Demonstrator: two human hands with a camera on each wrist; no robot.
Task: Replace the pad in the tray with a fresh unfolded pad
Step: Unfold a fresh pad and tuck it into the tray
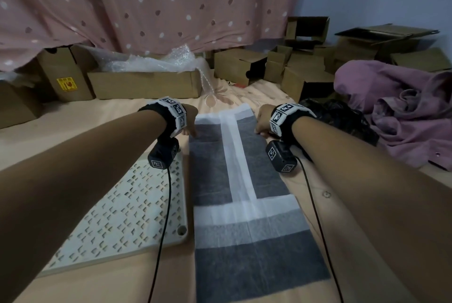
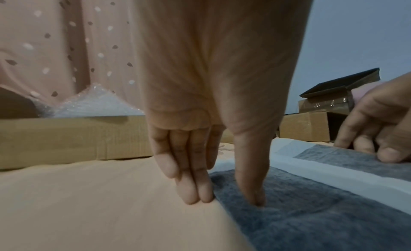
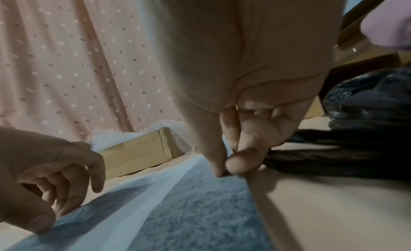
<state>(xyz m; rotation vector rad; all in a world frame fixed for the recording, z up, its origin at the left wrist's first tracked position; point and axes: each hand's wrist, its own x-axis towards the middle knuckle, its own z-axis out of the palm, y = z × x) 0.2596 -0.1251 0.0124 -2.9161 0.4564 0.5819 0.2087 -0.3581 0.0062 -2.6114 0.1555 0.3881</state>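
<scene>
pad [image 1: 244,207]: grey and white, partly unfolded, lower centre of the head view, running up toward the hands.
grate [image 1: 132,207]: white, perforated, left of the pad, touching its edge.
left hand [image 1: 189,119]: thumb on the pad's left far edge, fingers at its rim, pinching it.
right hand [image 1: 263,120]: thumb and finger pinch the pad's right far edge.
boxes [image 1: 146,84]: upper frame, beyond.
</scene>
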